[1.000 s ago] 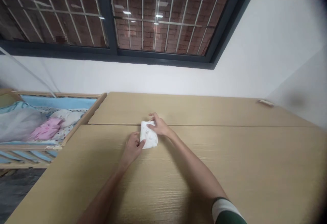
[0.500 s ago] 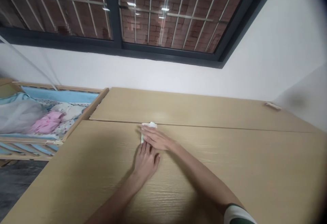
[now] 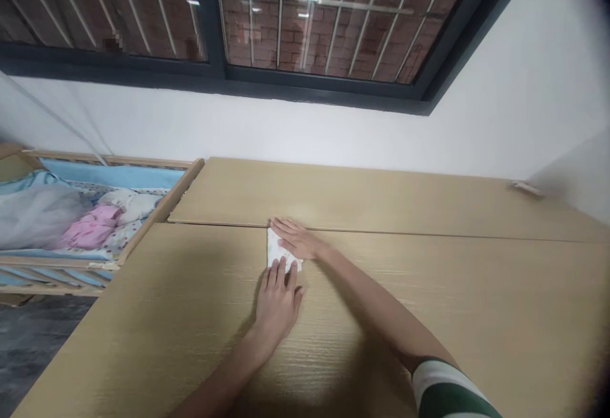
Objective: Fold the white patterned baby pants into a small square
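Note:
A small white sheet, like a tissue or paper wipe (image 3: pixel 276 253), lies flat on the pale wood-look board (image 3: pixel 190 329), close to the seam between two boards. My right hand (image 3: pixel 296 240) rests across its upper right part, with the fingers stretched to the left along the seam. From below, my left hand (image 3: pixel 277 300) touches the sheet's lower edge with its fingertips. That hand's fingers are straight and apart, and its palm faces down. Part of the sheet is hidden under the right hand.
A wooden crib (image 3: pixel 159 215) with blue lining and a pink cloth (image 3: pixel 93 226) adjoins the boards at the left. Behind them are a white wall (image 3: pixel 286 129) and a dark-framed barred window (image 3: pixel 324 84). A small pale object (image 3: pixel 527 189) lies at the back right corner.
The sheet now lies flatter, with more of it showing between the hands. My left hand's fingers have straightened and spread; my right hand has shifted slightly up and right.

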